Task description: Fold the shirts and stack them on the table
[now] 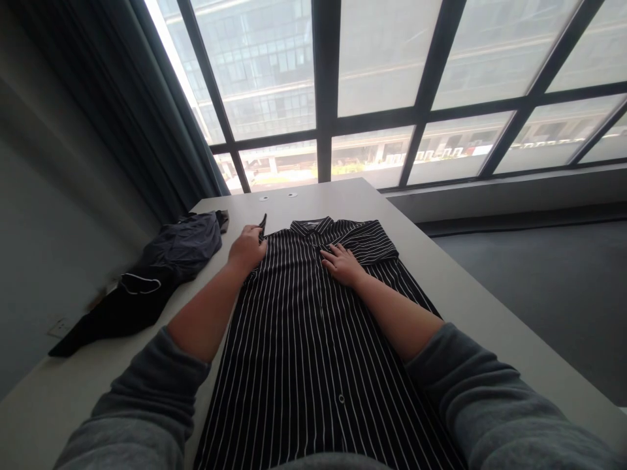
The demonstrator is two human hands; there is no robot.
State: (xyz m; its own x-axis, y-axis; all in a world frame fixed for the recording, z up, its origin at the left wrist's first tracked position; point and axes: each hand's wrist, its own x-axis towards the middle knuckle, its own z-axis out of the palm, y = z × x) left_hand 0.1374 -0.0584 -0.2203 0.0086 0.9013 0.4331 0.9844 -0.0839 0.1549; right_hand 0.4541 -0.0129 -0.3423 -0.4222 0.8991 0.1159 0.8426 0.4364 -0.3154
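A black shirt (298, 339) with thin white stripes lies spread on the white table, its collar (312, 226) at the far end and its buttoned front facing up. The right-side sleeve is folded inward across the chest. On that sleeve's end rests my right hand (343, 264), flat with its fingers spread. My left hand (247, 250) is closed on the left-side sleeve near the shoulder, and a dark tip of cloth sticks up beyond its fingers. The lower hem runs toward my body, out of view.
Several dark garments lie heaped along the left edge of the white table (431, 274), against the wall. Among them are a grey-blue garment (183, 245) and a black one (132, 303). Two small round fittings sit near the far edge. Beyond are a window and a dark curtain (132, 98).
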